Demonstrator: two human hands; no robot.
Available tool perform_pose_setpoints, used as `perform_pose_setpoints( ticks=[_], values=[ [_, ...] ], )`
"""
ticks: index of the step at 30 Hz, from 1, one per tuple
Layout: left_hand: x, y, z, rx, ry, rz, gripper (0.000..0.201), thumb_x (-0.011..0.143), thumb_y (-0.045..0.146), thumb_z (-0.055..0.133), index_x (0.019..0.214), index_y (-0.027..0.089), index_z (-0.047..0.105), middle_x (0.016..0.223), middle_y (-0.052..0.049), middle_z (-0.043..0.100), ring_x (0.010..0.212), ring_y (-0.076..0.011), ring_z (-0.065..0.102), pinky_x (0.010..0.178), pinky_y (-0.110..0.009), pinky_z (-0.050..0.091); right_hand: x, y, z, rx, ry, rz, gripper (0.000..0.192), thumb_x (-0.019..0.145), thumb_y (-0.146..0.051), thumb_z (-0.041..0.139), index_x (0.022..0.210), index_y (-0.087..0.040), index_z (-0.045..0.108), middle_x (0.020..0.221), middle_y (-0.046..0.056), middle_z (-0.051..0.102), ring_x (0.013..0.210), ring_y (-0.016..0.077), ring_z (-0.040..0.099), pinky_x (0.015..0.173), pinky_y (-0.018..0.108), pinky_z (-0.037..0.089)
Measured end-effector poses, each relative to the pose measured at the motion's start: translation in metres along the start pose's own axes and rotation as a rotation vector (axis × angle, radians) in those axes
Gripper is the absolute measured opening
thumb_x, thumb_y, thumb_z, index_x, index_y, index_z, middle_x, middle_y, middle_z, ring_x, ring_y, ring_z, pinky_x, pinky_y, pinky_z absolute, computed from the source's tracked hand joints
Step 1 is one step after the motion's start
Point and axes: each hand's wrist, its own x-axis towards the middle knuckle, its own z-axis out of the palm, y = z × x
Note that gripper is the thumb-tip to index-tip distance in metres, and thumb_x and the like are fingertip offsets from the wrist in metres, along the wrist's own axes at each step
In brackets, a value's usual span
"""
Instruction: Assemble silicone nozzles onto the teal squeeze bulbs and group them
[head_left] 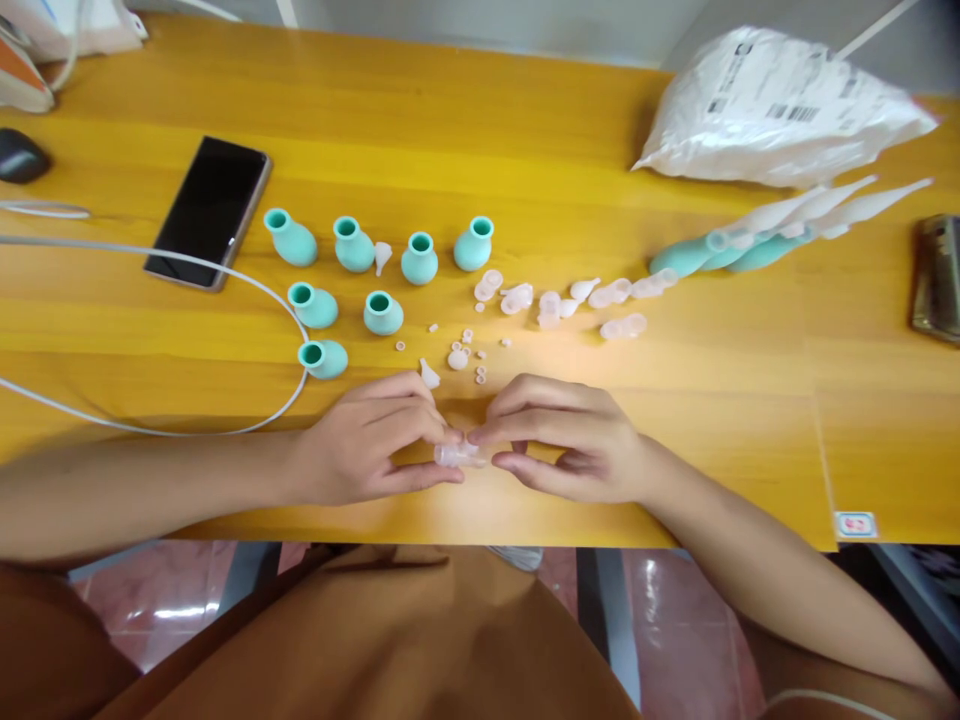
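Between the thumb and fingers of my left hand (390, 440) is a small translucent plastic fitting (454, 456), held close to the table's front edge. My right hand (562, 440) has its fingers curled in from the other side. Its fingertips meet the fitting's upper right side, and the thumb is near its right end. Just beyond my hands lie a white cone-shaped nozzle (429, 374), a round white piece (458, 358) and several tiny rings (481, 375). Farther back stand several teal bulbs (420, 260) with open necks.
More translucent fittings (549, 310) lie right of the bulbs. Teal bulbs with long white nozzles (780, 225) lie at right, below a white plastic package (780, 110). A phone (210, 210) and a looping white cable (255, 285) are at left. A dark object (937, 275) sits far right.
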Motion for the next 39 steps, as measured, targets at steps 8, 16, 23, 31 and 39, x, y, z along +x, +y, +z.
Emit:
perform_pose_setpoints(
  ticks=[8, 16, 23, 31, 39],
  values=[
    [0.0, 0.001, 0.0, -0.014, -0.007, -0.017, 0.02, 0.11, 0.04, 0.079, 0.112, 0.022, 0.07, 0.093, -0.002, 0.082, 0.088, -0.0191, 0.07, 0.08, -0.031, 0.062, -0.004, 0.004, -0.001, -0.06, -0.024, -0.033, 0.02, 0.106, -0.017, 0.077, 0.125, -0.019, 0.082, 0.107, 0.009, 0.077, 0.086, 0.0155, 0.076, 0.075, 0.027, 0.063],
    [0.0, 0.0, -0.002, -0.032, 0.01, -0.084, 0.021, 0.108, 0.039, 0.082, 0.109, 0.022, 0.068, 0.093, -0.003, 0.082, 0.09, -0.0192, 0.072, 0.08, -0.03, 0.063, -0.002, 0.001, -0.002, -0.049, -0.002, 0.031, 0.041, 0.106, -0.018, 0.077, 0.146, -0.022, 0.071, 0.107, 0.006, 0.078, 0.082, 0.0132, 0.073, 0.075, 0.024, 0.064],
    [-0.001, -0.002, -0.004, -0.066, 0.02, -0.13, 0.029, 0.102, 0.036, 0.088, 0.102, 0.022, 0.063, 0.097, -0.003, 0.082, 0.093, -0.0186, 0.074, 0.079, -0.028, 0.061, -0.008, 0.004, 0.001, 0.08, -0.028, 0.114, 0.069, 0.109, -0.021, 0.075, 0.171, -0.024, 0.044, 0.106, 0.002, 0.074, 0.072, 0.0091, 0.063, 0.071, 0.022, 0.061],
    [0.003, -0.004, -0.002, -0.086, -0.028, -0.046, 0.02, 0.109, 0.039, 0.079, 0.106, 0.024, 0.068, 0.096, -0.002, 0.083, 0.092, -0.0186, 0.073, 0.082, -0.03, 0.061, -0.004, 0.005, 0.011, 0.057, -0.06, 0.121, 0.052, 0.105, -0.032, 0.084, 0.151, -0.02, 0.063, 0.11, 0.006, 0.078, 0.076, 0.0106, 0.069, 0.072, 0.023, 0.064],
    [0.002, -0.002, -0.001, -0.01, -0.111, 0.047, 0.014, 0.112, 0.036, 0.075, 0.116, 0.024, 0.07, 0.1, -0.004, 0.081, 0.093, -0.0201, 0.071, 0.089, -0.035, 0.061, 0.001, -0.002, 0.009, 0.113, -0.079, 0.106, 0.027, 0.107, -0.019, 0.078, 0.133, -0.017, 0.071, 0.108, 0.006, 0.073, 0.08, 0.0107, 0.068, 0.072, 0.024, 0.062]
  ],
)
